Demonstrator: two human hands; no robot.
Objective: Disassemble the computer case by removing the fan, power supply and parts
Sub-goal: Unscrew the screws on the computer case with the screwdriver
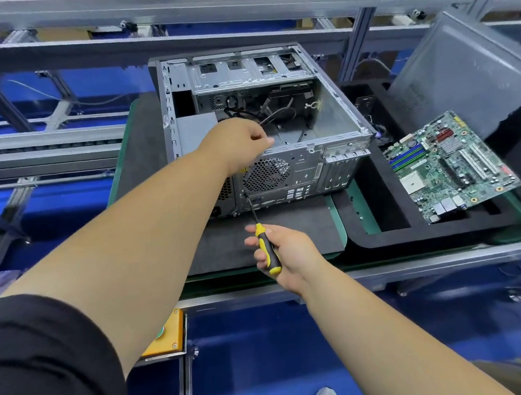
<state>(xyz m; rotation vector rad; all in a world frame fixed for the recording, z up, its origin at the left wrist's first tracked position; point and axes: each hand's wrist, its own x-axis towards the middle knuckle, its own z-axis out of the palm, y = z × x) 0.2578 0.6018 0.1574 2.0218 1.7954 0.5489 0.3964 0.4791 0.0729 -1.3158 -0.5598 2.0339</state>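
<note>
Can't make out any readable text here, the green motherboard point(450, 164) print is way too tiny.

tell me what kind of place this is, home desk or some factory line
Most likely a factory or recycling line workstation, not a home desk. An aluminium-profile frame surrounds the bench, the opened computer case sits on a foam-lined pallet, and a removed motherboard lies in a neighbouring foam tray.
</note>
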